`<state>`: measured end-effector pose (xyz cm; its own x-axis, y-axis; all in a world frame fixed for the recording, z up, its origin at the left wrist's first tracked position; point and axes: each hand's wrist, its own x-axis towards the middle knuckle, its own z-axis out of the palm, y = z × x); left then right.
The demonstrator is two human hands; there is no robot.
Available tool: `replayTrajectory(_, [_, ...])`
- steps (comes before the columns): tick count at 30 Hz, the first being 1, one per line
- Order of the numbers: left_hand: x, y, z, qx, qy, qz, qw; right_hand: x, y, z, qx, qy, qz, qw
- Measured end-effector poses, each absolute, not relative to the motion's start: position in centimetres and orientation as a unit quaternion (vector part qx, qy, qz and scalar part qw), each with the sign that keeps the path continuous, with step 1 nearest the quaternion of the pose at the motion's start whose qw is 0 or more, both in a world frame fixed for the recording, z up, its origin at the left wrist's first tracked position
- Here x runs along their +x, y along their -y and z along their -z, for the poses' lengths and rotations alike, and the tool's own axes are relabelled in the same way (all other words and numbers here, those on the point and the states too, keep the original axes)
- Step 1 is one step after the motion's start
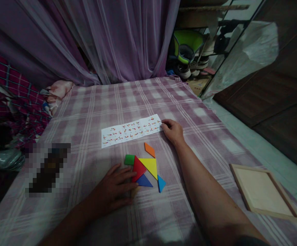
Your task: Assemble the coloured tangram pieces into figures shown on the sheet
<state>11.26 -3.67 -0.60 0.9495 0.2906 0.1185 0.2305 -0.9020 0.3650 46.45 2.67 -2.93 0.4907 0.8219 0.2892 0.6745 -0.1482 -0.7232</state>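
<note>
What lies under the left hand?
Under the left hand is the checked cloth; its fingertips rest on the red triangle. Anything beneath the palm is hidden.

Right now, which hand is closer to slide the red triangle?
Probably the left hand: its fingers already lie against the red triangle. The right hand is farther off, resting on the paper sheet.

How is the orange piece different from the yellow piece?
The orange piece is a small slanted four-sided shape; the yellow piece is a bigger triangle. The orange piece lies alone, apart from the rest; the yellow piece touches the red triangle. Both lie flat on the checked cloth.
</note>
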Motion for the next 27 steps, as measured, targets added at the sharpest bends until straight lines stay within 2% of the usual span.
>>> replayTrajectory(14, [11.8,3.74,0.81,0.964,-0.127,-0.1,0.212,46.43,-2.69,2.94,-0.753,0.495,-0.086,0.425])
replayTrajectory(27, [12.24,4.02,1.04,0.965,-0.129,-0.11,0.198,46.47,-2.67,3.04,-0.747,0.499,-0.091,0.43])
